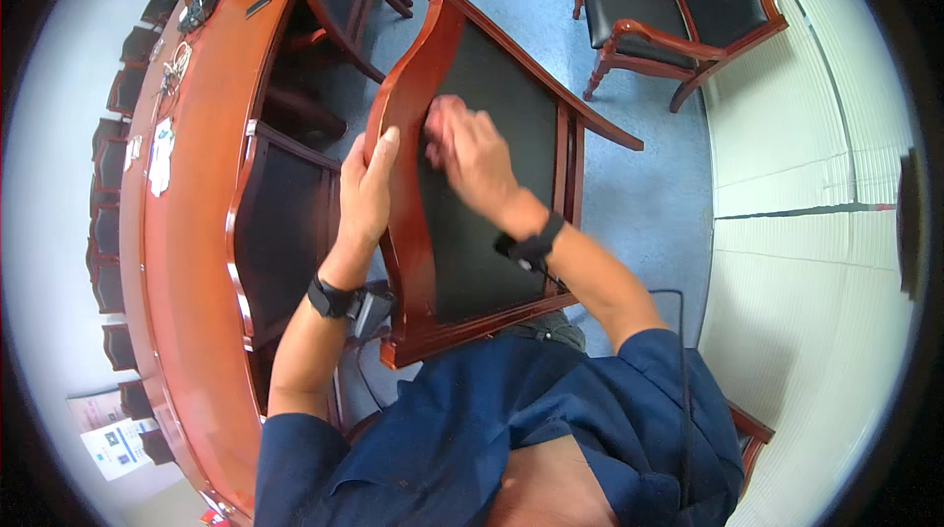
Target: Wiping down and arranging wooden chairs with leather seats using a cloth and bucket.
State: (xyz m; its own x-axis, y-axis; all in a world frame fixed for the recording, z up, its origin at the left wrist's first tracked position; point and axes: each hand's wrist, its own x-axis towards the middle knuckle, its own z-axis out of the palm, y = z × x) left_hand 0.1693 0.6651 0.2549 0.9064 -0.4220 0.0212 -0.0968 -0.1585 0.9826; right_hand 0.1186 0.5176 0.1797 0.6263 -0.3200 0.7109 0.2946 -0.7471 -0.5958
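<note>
Before me stands a reddish-brown wooden chair, its curved top rail (405, 232) and black upholstered back panel (487, 247) tilted across the middle of the view. My left hand (369, 188) grips the outer edge of that rail, thumb on its face. Against the panel, close to the rail, my right hand (476, 158) presses a bunched reddish cloth (440, 118). Hand and cloth are blurred, and the fingers partly cover the cloth. Both wrists wear black straps.
A long wooden conference table (199, 247) curves along the left, bearing cables (175, 70) and papers (161, 158). Another chair (276, 232) is tucked against it. An armchair (641, 18) stands upper right by the pale ribbed wall (789, 291). Blue floor (634, 210) lies between.
</note>
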